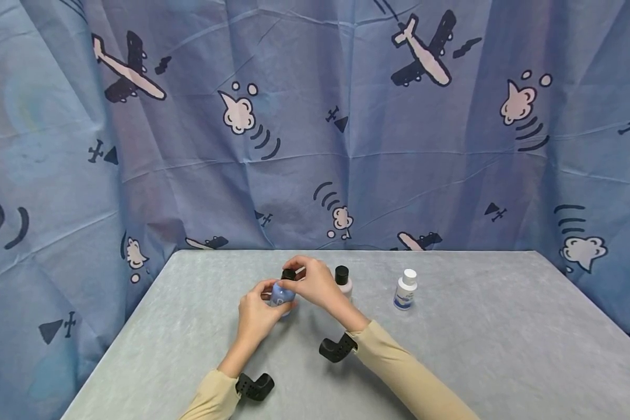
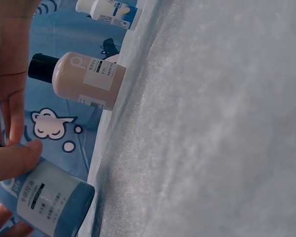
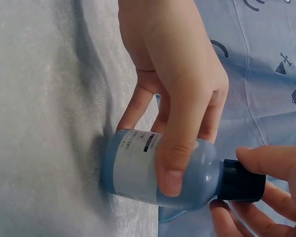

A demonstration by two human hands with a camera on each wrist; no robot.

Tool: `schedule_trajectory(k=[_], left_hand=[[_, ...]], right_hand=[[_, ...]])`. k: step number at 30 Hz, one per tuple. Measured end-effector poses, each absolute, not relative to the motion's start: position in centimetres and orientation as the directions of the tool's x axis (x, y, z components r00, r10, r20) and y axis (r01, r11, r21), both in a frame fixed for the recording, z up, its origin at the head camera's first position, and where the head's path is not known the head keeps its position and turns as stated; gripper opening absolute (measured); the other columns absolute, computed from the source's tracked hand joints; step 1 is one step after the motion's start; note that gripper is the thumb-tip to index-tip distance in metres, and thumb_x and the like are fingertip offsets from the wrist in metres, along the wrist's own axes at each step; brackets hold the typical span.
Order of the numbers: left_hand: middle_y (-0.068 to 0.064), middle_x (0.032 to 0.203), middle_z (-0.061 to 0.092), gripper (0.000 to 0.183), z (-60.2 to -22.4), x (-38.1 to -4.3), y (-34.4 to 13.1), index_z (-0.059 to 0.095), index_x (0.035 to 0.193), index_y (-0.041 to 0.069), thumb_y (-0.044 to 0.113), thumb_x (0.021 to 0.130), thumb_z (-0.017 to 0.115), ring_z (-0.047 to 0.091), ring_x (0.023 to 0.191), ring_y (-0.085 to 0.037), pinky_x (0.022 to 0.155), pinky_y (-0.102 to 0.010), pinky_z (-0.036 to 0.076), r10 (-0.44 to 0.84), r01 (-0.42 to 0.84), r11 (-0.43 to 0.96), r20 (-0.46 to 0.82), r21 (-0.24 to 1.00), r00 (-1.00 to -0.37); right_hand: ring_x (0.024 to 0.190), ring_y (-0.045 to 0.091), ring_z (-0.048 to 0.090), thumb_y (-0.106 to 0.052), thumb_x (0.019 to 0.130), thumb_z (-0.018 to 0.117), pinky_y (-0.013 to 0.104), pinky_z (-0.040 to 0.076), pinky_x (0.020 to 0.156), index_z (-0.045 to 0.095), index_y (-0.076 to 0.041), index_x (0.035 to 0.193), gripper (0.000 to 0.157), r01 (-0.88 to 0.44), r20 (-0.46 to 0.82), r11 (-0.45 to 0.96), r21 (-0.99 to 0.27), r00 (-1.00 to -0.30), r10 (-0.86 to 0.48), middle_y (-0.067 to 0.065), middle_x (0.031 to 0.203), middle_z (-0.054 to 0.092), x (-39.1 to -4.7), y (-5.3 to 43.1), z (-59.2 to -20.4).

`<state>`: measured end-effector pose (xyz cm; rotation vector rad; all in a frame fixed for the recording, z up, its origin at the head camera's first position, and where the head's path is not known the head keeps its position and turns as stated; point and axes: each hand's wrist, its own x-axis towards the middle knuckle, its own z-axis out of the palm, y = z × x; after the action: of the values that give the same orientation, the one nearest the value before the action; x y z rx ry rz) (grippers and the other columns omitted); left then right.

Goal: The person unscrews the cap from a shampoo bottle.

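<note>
My left hand (image 1: 259, 311) grips a blue bottle (image 1: 282, 294) around its body, thumb across the front over the pale label. At the bottle's top, my right hand (image 1: 313, 282) pinches the black cap (image 3: 242, 180) between thumb and fingers. The cap sits on the bottle's neck. In the right wrist view the blue bottle's base is close over the table, and its label faces the camera. The left wrist view shows its lower half below my left thumb (image 2: 15, 162).
A pink bottle (image 2: 86, 79) with a black cap stands just right of my hands, partly behind the right wrist. Farther right stands a small white bottle (image 1: 405, 290) with a white cap. The pale table (image 1: 483, 326) ends at a blue curtain (image 1: 304, 128) printed with planes.
</note>
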<state>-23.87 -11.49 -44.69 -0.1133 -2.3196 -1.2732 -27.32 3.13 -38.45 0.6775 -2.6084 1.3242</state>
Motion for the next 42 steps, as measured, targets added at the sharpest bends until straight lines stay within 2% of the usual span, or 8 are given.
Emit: schedule_trajectory(k=[7,16,22,27,30,35,42], left_hand=[[-0.014,0.098,0.073,0.051,-44.59,-23.82,-11.55,0.066,0.113,0.005,0.020,0.068,0.086,0.070,0.088,-0.026,0.076,-0.042,0.055,-0.108,0.292,0.561,0.418,0.775,-0.902],[-0.017,0.103,0.072,0.051,-44.76,-23.93,-11.86,0.064,0.117,0.003,0.020,0.072,0.083,0.069,0.091,-0.030,0.077,-0.044,0.055,-0.061,0.311,0.545,0.407,0.779,-0.912],[-0.015,0.103,0.072,0.053,-44.78,-23.74,-11.83,0.064,0.116,0.005,0.021,0.071,0.084,0.070,0.090,-0.027,0.077,-0.043,0.055,-0.067,0.315,0.538,0.412,0.782,-0.909],[-0.012,0.097,0.073,0.052,-44.65,-23.59,-11.69,0.065,0.112,0.009,0.023,0.067,0.087,0.070,0.087,-0.025,0.077,-0.042,0.055,-0.109,0.297,0.548,0.419,0.782,-0.901],[-0.012,0.095,0.073,0.050,-44.65,-23.62,-11.69,0.065,0.111,0.009,0.023,0.067,0.087,0.071,0.086,-0.025,0.076,-0.042,0.055,-0.125,0.292,0.558,0.426,0.777,-0.896],[-0.013,0.098,0.073,0.051,-44.71,-23.64,-11.81,0.065,0.112,0.007,0.022,0.068,0.086,0.070,0.087,-0.026,0.077,-0.043,0.054,-0.126,0.295,0.562,0.433,0.773,-0.893],[-0.015,0.102,0.072,0.054,-44.76,-23.64,-11.91,0.064,0.116,0.006,0.021,0.068,0.086,0.069,0.091,-0.028,0.080,-0.045,0.053,-0.111,0.305,0.555,0.432,0.774,-0.895]], right_hand=[[0.088,0.022,0.069,-0.014,0.080,0.076,0.026,0.055,0.073,0.069,-0.008,0.108,0.029,-0.469,0.288,0.507,-0.723,-0.872,-0.396,0.007,0.105,0.070,-27.38,3.54,-38.37],[0.100,0.029,0.067,0.000,0.084,0.067,0.028,0.056,0.083,0.065,-0.004,0.116,0.032,-0.529,0.294,0.396,-0.751,-0.804,-0.517,0.016,0.116,0.066,-27.54,3.83,-38.45],[0.101,0.027,0.067,-0.007,0.085,0.069,0.034,0.054,0.088,0.064,-0.006,0.117,0.033,-0.548,0.313,0.384,-0.743,-0.792,-0.524,0.014,0.116,0.067,-27.42,3.71,-38.47],[0.094,0.023,0.067,-0.025,0.080,0.077,0.031,0.055,0.079,0.066,-0.012,0.113,0.037,-0.472,0.294,0.466,-0.748,-0.866,-0.405,0.010,0.111,0.069,-27.33,3.21,-38.43],[0.087,0.021,0.068,-0.031,0.076,0.080,0.027,0.054,0.072,0.067,-0.011,0.110,0.042,-0.430,0.285,0.509,-0.746,-0.896,-0.340,0.008,0.104,0.069,-27.29,2.98,-38.42],[0.078,0.017,0.067,-0.028,0.075,0.081,0.022,0.052,0.067,0.068,-0.009,0.105,0.038,-0.428,0.293,0.519,-0.740,-0.899,-0.325,0.006,0.095,0.068,-27.19,2.90,-38.47],[0.085,0.021,0.068,-0.017,0.080,0.077,0.021,0.053,0.068,0.067,-0.008,0.110,0.033,-0.504,0.341,0.466,-0.727,-0.854,-0.393,0.008,0.103,0.070,-27.17,3.16,-38.60]])
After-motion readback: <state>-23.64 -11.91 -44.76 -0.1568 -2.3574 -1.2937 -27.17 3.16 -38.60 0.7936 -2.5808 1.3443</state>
